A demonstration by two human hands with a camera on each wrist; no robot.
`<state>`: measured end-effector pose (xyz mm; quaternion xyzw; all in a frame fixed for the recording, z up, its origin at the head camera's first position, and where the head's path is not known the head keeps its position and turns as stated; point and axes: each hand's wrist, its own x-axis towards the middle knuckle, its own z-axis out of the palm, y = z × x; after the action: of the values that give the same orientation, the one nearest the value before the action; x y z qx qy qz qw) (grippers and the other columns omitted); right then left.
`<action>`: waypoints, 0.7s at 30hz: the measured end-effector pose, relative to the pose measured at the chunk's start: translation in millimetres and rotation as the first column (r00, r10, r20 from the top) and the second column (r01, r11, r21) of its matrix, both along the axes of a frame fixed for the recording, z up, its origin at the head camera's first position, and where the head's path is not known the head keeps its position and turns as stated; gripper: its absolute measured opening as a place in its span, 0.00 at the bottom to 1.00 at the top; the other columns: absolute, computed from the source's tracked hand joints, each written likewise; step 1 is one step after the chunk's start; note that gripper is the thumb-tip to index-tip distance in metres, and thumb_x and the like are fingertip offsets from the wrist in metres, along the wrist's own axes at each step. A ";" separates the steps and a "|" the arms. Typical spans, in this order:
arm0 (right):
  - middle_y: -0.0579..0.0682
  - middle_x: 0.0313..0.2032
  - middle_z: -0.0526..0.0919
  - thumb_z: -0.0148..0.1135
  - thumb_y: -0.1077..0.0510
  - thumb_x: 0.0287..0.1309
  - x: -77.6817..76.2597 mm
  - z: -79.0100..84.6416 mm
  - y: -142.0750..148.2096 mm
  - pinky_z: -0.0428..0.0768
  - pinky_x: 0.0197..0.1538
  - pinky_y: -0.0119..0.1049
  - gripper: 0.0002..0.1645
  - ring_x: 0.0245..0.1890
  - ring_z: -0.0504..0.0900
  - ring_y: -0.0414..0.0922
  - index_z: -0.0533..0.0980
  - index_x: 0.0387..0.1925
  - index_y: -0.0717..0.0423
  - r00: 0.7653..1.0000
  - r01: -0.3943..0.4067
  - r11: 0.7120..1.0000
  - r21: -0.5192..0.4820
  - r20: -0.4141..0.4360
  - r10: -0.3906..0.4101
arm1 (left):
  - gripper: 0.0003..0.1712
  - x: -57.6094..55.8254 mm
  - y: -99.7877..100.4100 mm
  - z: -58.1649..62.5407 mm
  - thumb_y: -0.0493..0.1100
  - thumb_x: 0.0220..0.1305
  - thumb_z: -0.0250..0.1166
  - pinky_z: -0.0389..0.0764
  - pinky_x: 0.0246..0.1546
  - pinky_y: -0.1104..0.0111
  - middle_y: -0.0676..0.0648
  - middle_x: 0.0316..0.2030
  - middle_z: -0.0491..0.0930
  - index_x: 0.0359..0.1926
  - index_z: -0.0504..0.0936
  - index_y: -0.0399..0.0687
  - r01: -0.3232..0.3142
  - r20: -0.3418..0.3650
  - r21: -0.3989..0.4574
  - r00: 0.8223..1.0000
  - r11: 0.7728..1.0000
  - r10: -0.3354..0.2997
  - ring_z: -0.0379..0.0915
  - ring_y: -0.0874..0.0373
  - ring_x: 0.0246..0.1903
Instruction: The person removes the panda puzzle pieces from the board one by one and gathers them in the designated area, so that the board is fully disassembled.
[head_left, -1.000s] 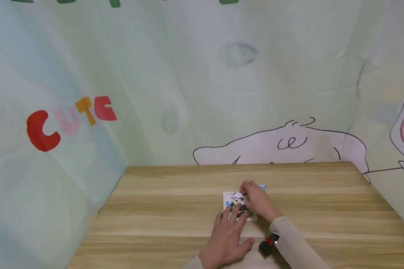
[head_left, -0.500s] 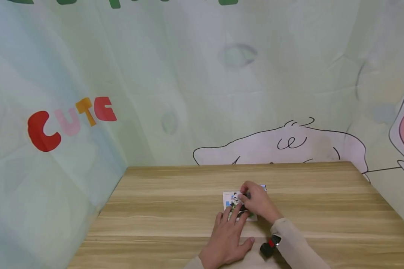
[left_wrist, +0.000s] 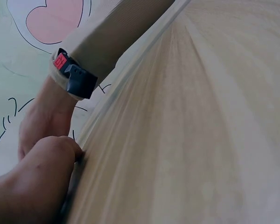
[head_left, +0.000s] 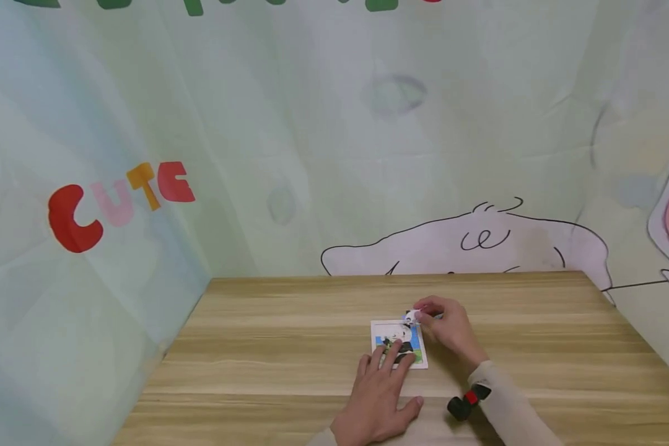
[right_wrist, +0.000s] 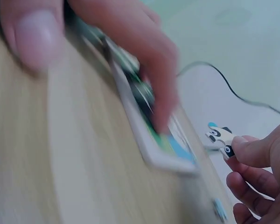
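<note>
My right hand (head_left: 450, 327) pinches a jigsaw puzzle piece (head_left: 411, 318) with a panda's face on it, at the far right corner of the puzzle board. In the right wrist view the panda piece (right_wrist: 218, 136) sits between thumb and fingertips, raised over the table. The white-rimmed puzzle board (head_left: 424, 356) shows a panda picture, its top part paler where the face piece was. My left hand (head_left: 375, 396) lies with fingers spread across the board's near part, fingertips pressing on it and covering some of the picture.
A small blue-edged piece (right_wrist: 219, 209) lies on the wooden table (head_left: 267, 347) beyond the board, close to the right hand. A black and red wrist camera (head_left: 468, 401) is strapped to the right sleeve. A printed backdrop (head_left: 290, 155) rises behind the table's far edge.
My right hand has lifted the panda-face piece off the board and moved it right and away toward the far corner. My left hand has stayed in place on the board.
</note>
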<state>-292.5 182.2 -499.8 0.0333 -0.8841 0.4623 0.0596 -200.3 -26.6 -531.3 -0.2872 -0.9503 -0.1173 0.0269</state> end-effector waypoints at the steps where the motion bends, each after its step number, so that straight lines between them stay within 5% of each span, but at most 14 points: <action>1: 0.55 0.45 0.92 0.67 0.61 0.72 -0.6 0.4 7.6 0.77 0.49 0.38 0.09 0.46 0.84 0.49 0.87 0.50 0.54 1.000 0.005 1.000 0.006 0.003 -0.005 | 0.40 -0.1 0.2 -0.3 0.73 0.75 0.47 0.69 0.70 0.40 0.47 0.85 0.58 0.81 0.61 0.67 0.000 -0.002 0.000 1.000 1.000 0.000 0.60 0.42 0.79; 9: 0.63 0.54 0.88 0.64 0.58 0.75 -3.2 -8.1 55.0 0.82 0.53 0.43 0.16 0.50 0.83 0.53 0.85 0.57 0.60 0.993 0.087 0.995 0.051 0.077 -0.091 | 0.42 0.6 -0.2 -1.5 0.75 0.75 0.45 0.68 0.72 0.39 0.48 0.86 0.56 0.82 0.60 0.68 -0.017 0.027 -0.014 0.999 1.000 0.017 0.60 0.41 0.80; 21: 0.65 0.55 0.89 0.63 0.56 0.76 -13.6 -14.2 78.8 0.77 0.54 0.43 0.17 0.53 0.83 0.57 0.85 0.57 0.62 0.990 0.138 0.988 0.069 0.014 -0.139 | 0.41 0.0 1.0 0.0 0.75 0.75 0.44 0.69 0.71 0.41 0.48 0.85 0.56 0.81 0.60 0.68 -0.010 0.004 -0.015 1.000 1.000 0.010 0.59 0.44 0.80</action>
<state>-306.1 261.0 -514.0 -0.0304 -0.9000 0.4271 0.0821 -200.3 -25.6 -531.4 -0.2823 -0.9526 -0.1106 0.0236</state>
